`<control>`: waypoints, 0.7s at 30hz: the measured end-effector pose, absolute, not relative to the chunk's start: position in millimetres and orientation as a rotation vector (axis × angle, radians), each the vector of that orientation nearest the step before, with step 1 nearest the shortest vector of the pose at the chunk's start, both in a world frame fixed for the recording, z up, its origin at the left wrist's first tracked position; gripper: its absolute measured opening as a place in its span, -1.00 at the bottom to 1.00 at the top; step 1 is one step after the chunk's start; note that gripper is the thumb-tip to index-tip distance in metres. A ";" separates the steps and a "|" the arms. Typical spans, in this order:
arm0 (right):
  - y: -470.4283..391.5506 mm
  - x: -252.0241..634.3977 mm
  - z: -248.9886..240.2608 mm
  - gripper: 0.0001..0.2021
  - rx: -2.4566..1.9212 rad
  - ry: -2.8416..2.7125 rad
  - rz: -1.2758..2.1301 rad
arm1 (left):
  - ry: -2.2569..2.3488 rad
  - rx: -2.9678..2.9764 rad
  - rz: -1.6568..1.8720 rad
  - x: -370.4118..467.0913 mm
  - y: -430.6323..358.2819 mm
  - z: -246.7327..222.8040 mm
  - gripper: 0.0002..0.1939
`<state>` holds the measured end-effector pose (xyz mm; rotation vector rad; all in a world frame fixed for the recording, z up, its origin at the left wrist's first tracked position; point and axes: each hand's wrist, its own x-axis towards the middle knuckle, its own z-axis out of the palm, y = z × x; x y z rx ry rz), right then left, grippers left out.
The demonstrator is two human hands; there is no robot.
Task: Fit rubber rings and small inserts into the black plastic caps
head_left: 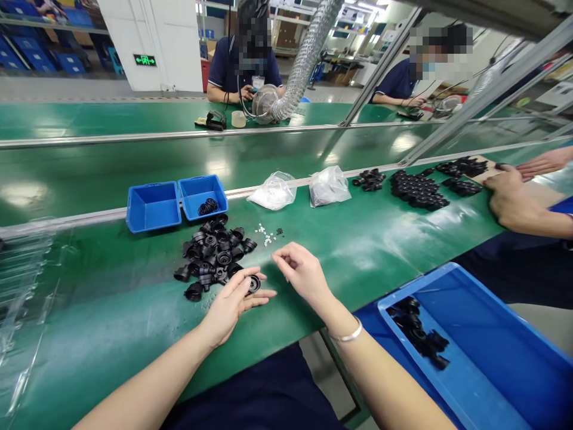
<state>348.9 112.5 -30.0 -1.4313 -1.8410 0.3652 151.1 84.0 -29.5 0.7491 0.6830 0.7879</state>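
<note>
Just right of the heap (224, 258), a black cap (254, 284) was held between the left hand's (229, 306) thumb and fingers, from which, if loosely gripped, it could be dropped; the right hand's (303, 272) fingertips were pinched together, anything between them indiscernible.

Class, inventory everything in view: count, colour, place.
near worktop: one, green, centre
small bins: two, blue, left
rings: several, black, right small bin
round parts: many, black, piled centre-left
tiny pieces: many, white, beside pile
bags: two, clear, centre
clustered parts: many, black, right
large bin: one, blue, lower right
hose: one, silver, top
exit sign: one, green, pillar
workers: several, navy clothing, far and right
left hand: one, bare, holding round part
right hand: one, bare, centre
</note>
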 end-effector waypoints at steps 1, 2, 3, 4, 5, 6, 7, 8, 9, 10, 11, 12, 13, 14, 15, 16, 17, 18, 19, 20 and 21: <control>102.3 343.1 -25.2 -0.86 -1.373 -1.841 0.395 | 0.685 0.755 0.784 151.2 84.3 -30.3 -0.66; 92.7 337.1 -22.0 -0.88 -1.310 -1.851 0.423 | 0.689 0.772 0.783 151.4 84.6 -31.6 -0.66; 84.4 331.2 -20.5 -0.90 -1.255 -1.861 0.441 | 0.696 0.801 0.785 151.6 84.8 -33.5 -0.66; 77.8 325.8 -20.7 -0.91 -1.212 -1.876 0.452 | 0.710 0.843 0.793 151.7 84.8 -35.8 -0.65; 73.2 321.1 -22.4 -0.91 -1.188 -1.894 0.451 | 0.727 0.896 0.803 151.7 84.7 -38.6 -0.65; 70.4 317.2 -25.1 -0.91 -1.181 -1.913 0.440 | 0.749 0.958 0.810 151.4 84.5 -41.6 -0.64; 69.1 314.3 -28.4 -0.90 -1.184 -1.935 0.420 | 0.774 1.026 0.811 151.0 84.2 -44.7 -0.63; 68.8 312.2 -31.8 -0.90 -1.189 -1.958 0.395 | 0.801 1.096 0.811 150.4 83.9 -47.6 -0.62; 69.1 310.7 -34.9 -0.89 -1.193 -1.983 0.363 | 0.829 1.161 0.811 149.8 83.6 -50.3 -0.61; 69.5 309.9 -37.4 -0.89 -1.194 -2.009 0.328 | 0.852 1.212 0.810 149.2 83.3 -52.4 -0.61; 69.7 309.4 -39.3 -0.89 -1.192 -2.035 0.291 | 0.868 1.246 0.810 148.7 83.2 -54.1 -0.60; 69.6 309.2 -40.6 -0.88 -1.191 -2.059 0.255 | 0.879 1.261 0.813 148.5 83.1 -55.2 -0.60; 69.1 309.0 -41.4 -0.87 -1.193 -2.078 0.222 | 0.884 1.257 0.818 148.4 83.1 -55.8 -0.59; 68.4 308.9 -41.9 -0.85 -1.200 -2.092 0.194 | 0.886 1.242 0.824 148.6 83.1 -56.1 -0.59; 67.4 308.7 -42.3 -0.84 -1.206 -2.101 0.170 | 0.885 1.219 0.831 148.8 83.1 -56.2 -0.59; 66.5 308.5 -42.7 -0.83 -1.212 -2.108 0.150 | 0.883 1.196 0.839 149.1 83.2 -56.1 -0.59; 65.7 308.3 -43.2 -0.82 -1.219 -2.113 0.134 | 0.882 1.178 0.843 149.3 83.2 -56.0 -0.59; 65.0 308.1 -43.9 -0.82 -1.223 -2.114 0.121 | 0.883 1.171 0.842 149.5 83.2 -55.9 -0.59; 64.6 308.0 -44.6 -0.82 -1.226 -2.115 0.113 | 0.886 1.177 0.837 149.5 83.2 -55.8 -0.59; 64.4 308.0 -45.4 -0.81 -1.227 -2.115 0.105 | 0.891 1.193 0.830 149.5 83.1 -55.8 -0.59; 64.2 308.2 -46.1 -0.81 -1.229 -2.119 0.100 | 0.897 1.216 0.820 149.4 82.9 -55.7 -0.60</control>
